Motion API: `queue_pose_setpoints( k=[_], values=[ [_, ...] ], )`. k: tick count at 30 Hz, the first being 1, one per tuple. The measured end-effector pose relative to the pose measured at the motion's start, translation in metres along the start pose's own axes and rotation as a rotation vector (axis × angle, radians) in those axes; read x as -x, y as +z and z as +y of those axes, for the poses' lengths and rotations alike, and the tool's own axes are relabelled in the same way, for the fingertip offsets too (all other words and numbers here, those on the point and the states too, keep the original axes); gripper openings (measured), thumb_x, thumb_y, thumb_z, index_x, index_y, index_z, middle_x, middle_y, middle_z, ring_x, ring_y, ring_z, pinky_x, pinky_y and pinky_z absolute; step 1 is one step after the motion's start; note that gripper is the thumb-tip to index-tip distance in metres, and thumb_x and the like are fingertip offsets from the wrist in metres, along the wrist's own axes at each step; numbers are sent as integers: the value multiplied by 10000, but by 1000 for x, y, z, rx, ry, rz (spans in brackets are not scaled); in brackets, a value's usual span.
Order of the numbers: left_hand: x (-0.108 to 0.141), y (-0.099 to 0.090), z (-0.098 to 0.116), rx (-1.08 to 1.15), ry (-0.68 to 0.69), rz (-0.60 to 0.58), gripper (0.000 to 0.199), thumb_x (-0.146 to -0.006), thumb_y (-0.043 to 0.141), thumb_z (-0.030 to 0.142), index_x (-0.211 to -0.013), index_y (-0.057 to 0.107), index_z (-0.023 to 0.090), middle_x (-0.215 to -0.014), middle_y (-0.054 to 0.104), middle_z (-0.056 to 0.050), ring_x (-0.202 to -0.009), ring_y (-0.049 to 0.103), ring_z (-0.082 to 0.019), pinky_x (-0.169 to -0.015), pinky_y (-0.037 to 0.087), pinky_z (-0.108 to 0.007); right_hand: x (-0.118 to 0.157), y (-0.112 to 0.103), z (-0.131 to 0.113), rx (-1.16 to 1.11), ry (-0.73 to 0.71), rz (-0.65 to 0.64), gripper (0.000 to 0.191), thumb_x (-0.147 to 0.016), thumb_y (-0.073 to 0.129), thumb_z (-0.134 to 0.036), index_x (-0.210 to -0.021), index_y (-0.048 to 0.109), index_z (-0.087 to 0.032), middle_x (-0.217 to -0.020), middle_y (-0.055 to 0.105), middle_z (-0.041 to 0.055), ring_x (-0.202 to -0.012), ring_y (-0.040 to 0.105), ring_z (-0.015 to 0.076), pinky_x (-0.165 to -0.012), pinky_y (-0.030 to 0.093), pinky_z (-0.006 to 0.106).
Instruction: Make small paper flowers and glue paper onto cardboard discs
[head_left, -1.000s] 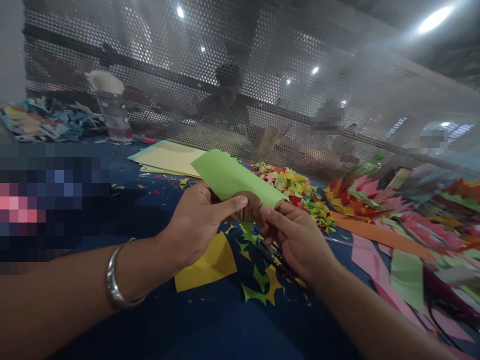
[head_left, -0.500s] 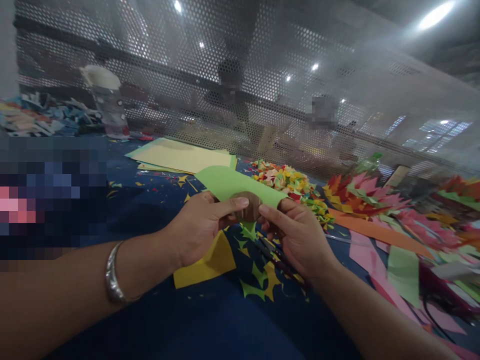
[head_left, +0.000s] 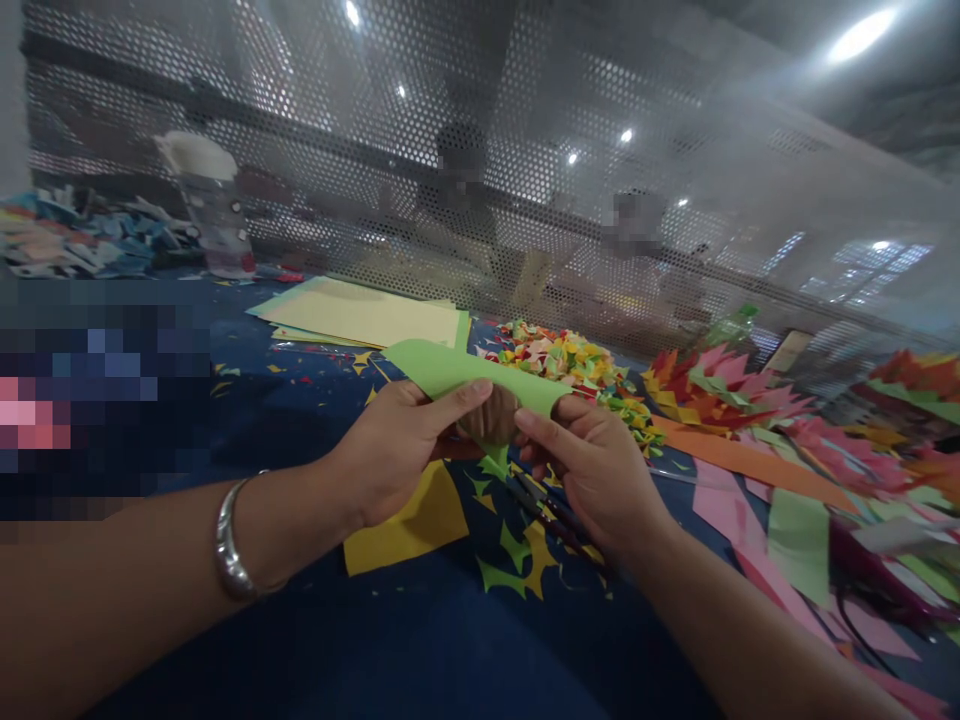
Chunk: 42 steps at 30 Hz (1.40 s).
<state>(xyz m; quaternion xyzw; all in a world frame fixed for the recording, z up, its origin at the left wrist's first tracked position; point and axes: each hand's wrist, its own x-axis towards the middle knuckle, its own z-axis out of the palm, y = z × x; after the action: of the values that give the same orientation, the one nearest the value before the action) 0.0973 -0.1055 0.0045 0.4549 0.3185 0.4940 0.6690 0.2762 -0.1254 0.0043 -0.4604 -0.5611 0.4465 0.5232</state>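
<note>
A sheet of light green paper [head_left: 450,368] is stretched between my two hands, above the table. My left hand [head_left: 397,450] grips its left part, thumb on top. At the right end, my right hand [head_left: 596,465] pinches it between thumb and fingers. Between the thumbs lies a small brown piece with a rounded outline [head_left: 491,415], against the green paper; its kind is unclear. Dark scissors [head_left: 547,505] show just below my right hand, partly hidden by it. Under my left hand is a yellow paper piece [head_left: 405,525], beside green and yellow offcuts [head_left: 517,560].
Stacked paper sheets [head_left: 360,305] lie behind my hands, with a heap of small paper cuttings [head_left: 562,355] to their right. Pink and orange paper strips [head_left: 742,460] and pointed paper shapes [head_left: 727,385] fill the right side. A lidded bottle [head_left: 214,205] stands back left, before a perforated screen [head_left: 322,130].
The green paper's upper left edge has tilted and flattened slightly, and more of the brown piece shows. Both hands keep their hold; the whole view has shifted a little.
</note>
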Motion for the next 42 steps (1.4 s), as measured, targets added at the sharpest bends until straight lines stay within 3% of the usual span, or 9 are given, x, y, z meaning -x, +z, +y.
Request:
queue_pose_setpoints(
  k=[8, 15, 18, 22, 25, 31, 38, 42],
  values=[
    [-4, 0, -1, 1, 26, 30, 252, -700, 826, 358, -852, 757, 170, -885, 769, -45, -763, 692, -183, -660, 561, -287, 0, 1, -1, 15, -2, 1, 264, -744, 806, -399, -749, 685, -165, -660, 647, -8, -556, 581, 105, -457, 452, 197],
    [-2, 0, -3, -75, 34, 6, 341, -668, 848, 332, -952, 755, 168, -970, 761, -71, -847, 691, -204, -679, 553, -266, 1, 1, 0, 18, -25, -10, 239, -758, 799, -371, -724, 669, -174, -629, 635, -18, -544, 575, 102, -459, 446, 194],
    [-3, -2, -5, -90, 67, 3, 312, -641, 865, 300, -904, 759, 170, -901, 756, -52, -777, 676, -176, -671, 542, -249, 1, -2, -3, 68, -27, -14, 266, -773, 786, -399, -729, 654, -172, -638, 644, -10, -537, 569, 101, -469, 453, 199],
    [-9, -6, -7, -146, 139, 42, 253, -664, 846, 313, -853, 758, 170, -855, 741, -50, -737, 660, -170, -643, 523, -248, 0, -17, -14, 344, -79, -56, 268, -825, 714, -431, -765, 648, -179, -677, 651, 5, -547, 564, 113, -472, 439, 219],
    [-13, -9, -7, -162, 167, 81, 251, -679, 828, 305, -860, 746, 153, -859, 730, -63, -761, 663, -190, -665, 525, -275, 1, -30, -24, 746, -143, -210, 239, -861, 666, -393, -743, 663, -185, -623, 608, -11, -543, 528, 115, -500, 392, 236],
    [-13, -7, -3, -154, 176, 136, 226, -662, 828, 300, -806, 718, 167, -766, 703, -10, -684, 631, -144, -603, 506, -237, 11, -26, -33, 1344, -5, -486, 148, -815, 683, -283, -704, 633, -199, -641, 649, 0, -542, 559, 141, -503, 321, 251],
    [-17, -12, -7, -162, 173, 135, 266, -666, 828, 313, -863, 730, 163, -839, 719, -40, -721, 650, -163, -609, 537, -259, 10, -21, -33, 1424, 74, -550, 108, -789, 595, -214, -685, 610, -190, -639, 644, 6, -564, 547, 138, -516, 289, 253],
    [-15, -10, -4, -146, 177, 164, 244, -652, 829, 294, -819, 731, 145, -789, 711, -41, -689, 635, -150, -589, 517, -242, 6, -26, -31, 1317, 69, -450, 74, -771, 570, -181, -711, 614, -186, -654, 644, 4, -564, 543, 132, -519, 316, 248]
  ],
)
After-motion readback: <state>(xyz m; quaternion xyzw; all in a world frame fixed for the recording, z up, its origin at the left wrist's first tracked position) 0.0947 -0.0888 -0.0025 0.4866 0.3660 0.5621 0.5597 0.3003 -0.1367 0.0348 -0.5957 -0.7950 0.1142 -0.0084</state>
